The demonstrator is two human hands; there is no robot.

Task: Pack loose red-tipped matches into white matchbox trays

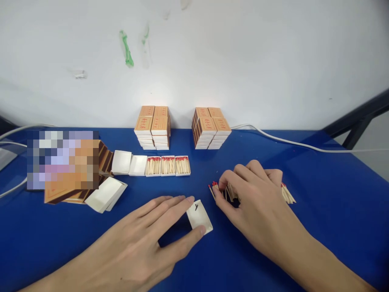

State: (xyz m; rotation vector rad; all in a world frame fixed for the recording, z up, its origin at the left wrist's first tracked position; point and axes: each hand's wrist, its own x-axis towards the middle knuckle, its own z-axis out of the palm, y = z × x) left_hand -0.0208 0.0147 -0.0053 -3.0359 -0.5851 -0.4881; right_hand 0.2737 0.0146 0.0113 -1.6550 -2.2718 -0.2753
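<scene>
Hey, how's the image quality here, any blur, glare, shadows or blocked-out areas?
Head view: soft, even light, no glare on the blue table; a dark shadow under the left hand beside the white tray; matches at the right hand look sharp; a pixelated patch masks the box pile at left.

Blue table [334, 194] w/ matchbox stacks [153, 127], filled trays [168, 165], loose matches [288, 194], white cable [288, 142]

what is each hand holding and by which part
The left hand pinches an empty matchbox tray by its left side. The right hand closes over loose red-tipped matches around their middles; whether it grips them cannot be told.
</scene>
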